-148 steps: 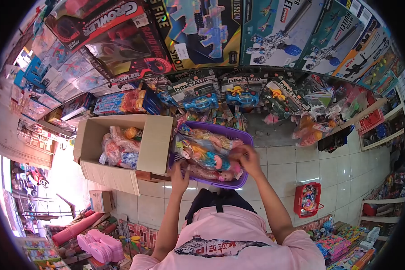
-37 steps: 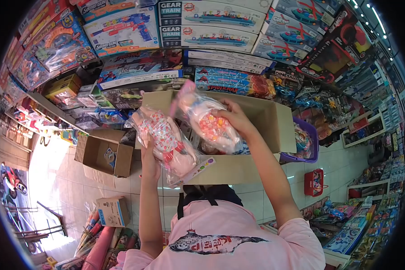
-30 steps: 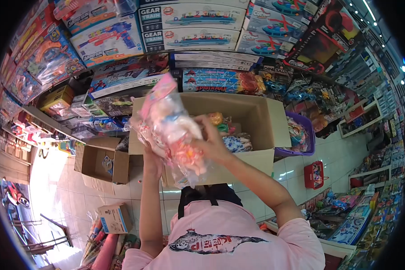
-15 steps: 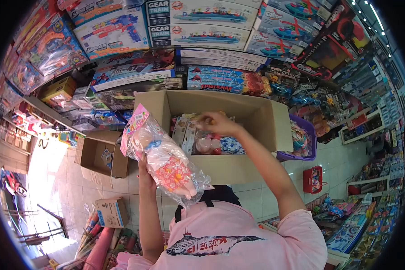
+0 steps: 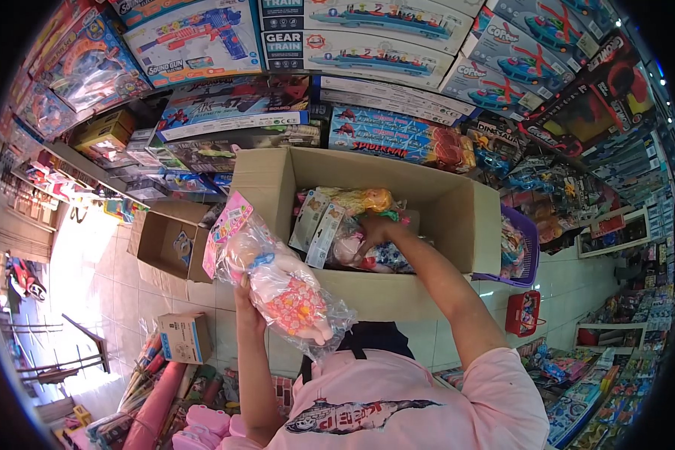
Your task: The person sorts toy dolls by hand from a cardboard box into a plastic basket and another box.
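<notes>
My left hand (image 5: 249, 294) is closed around a bagged doll (image 5: 291, 298). The doll wears an orange floral outfit and a blue neck bow; a pink header card tops its clear bag, which is tilted in front of the cardboard box (image 5: 390, 289). Inside that box, my right hand (image 5: 376, 231) reaches down onto packaged dolls (image 5: 346, 250), its fingers apart and their tips partly hidden. Beside it lie a yellow-haired toy (image 5: 364, 199) in clear wrapping and two narrow printed boxes (image 5: 322, 234).
Shelves behind hold stacked toy boxes (image 5: 367, 56). A smaller open carton (image 5: 157, 247) stands on the floor at left, above a closed carton (image 5: 184, 337). To the right are a purple basket (image 5: 531, 244) and a red basket (image 5: 523, 313).
My right hand has moved down and slightly right, onto the dolls in the box, uncovering the yellow-haired toy. My left hand still holds the bagged doll. The view has shifted slightly.
</notes>
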